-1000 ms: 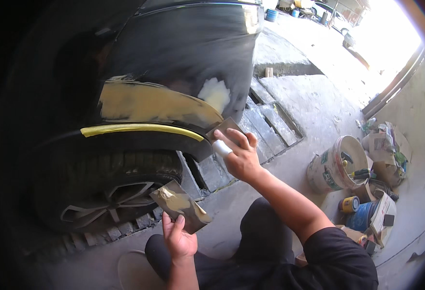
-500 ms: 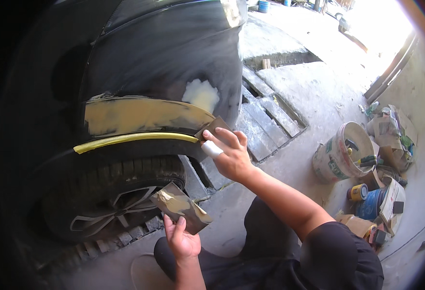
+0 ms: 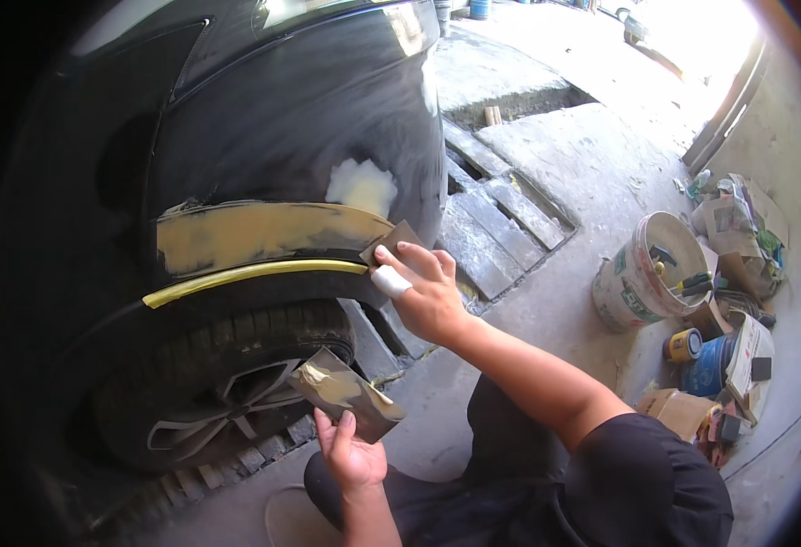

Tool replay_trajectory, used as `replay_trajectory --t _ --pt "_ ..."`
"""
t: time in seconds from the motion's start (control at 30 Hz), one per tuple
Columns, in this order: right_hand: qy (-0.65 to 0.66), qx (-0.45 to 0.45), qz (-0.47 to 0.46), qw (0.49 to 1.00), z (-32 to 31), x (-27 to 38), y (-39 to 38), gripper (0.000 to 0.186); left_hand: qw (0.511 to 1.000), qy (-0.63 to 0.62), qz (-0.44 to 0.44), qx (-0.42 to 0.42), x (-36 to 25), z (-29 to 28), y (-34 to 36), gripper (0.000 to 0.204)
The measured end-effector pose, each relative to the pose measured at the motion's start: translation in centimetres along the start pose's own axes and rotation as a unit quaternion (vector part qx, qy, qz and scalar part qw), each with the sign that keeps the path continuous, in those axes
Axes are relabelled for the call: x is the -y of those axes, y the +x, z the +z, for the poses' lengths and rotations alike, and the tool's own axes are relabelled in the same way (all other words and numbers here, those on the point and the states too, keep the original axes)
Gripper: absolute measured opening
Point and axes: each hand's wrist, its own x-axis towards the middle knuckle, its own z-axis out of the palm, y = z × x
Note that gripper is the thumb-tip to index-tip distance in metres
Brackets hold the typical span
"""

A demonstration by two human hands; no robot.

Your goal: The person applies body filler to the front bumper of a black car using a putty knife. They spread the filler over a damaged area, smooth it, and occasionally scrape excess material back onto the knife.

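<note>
Head view, everything placed relative to the wheel [image 3: 213,392].

1. Car body [image 3: 291,118]: black, directly above the wheel. A band of tan filler [image 3: 263,232] runs along the arch over the tyre, with a strip of yellow tape [image 3: 245,273] just beneath it, following the arch edge, I judge to keep filler off the lip. A pale patch [image 3: 361,187] sits higher up, to the right of the filler.

2. My right hand [image 3: 423,292]: up and right of the wheel, at the right end of the filler band. It grips a small dark spreader [image 3: 391,242], whose flat blade touches the body where the filler ends, laid nearly flat so it can drag the paste thin. One finger is wrapped in white tape.

3. My left hand [image 3: 350,456]: below and right of the wheel, close to my body. It grips a brown board [image 3: 346,392] from beneath, thumb on its lower edge, with a smear of tan filler on top; held tilted and near so the spreader can reach it.

4. Bucket [image 3: 642,273]: white, well to the right of the wheel on the concrete floor [image 3: 555,164], tools standing inside.

5. Cans, a blue tin and cardboard scraps [image 3: 719,356]: beyond the bucket, against the wall, out of my way.
</note>
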Motion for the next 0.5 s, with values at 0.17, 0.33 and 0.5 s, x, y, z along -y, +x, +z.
replay_trajectory --t 0.17,0.33,0.5 --pt "0.019 0.014 0.035 0.999 -1.6 0.6 -1.0 0.037 1.000 0.004 -0.006 -0.003 -0.2 -0.1 -0.1 0.060" --pt "0.008 -0.014 0.018 1.000 -1.1 1.3 0.6 0.037 1.000 -0.004 -0.005 -0.019 -0.1 0.0 -0.4 0.061" --pt "0.019 -0.044 0.003 0.999 0.6 1.1 -0.2 0.035 0.999 0.027 0.022 0.000 -0.5 0.0 -0.2 0.060"
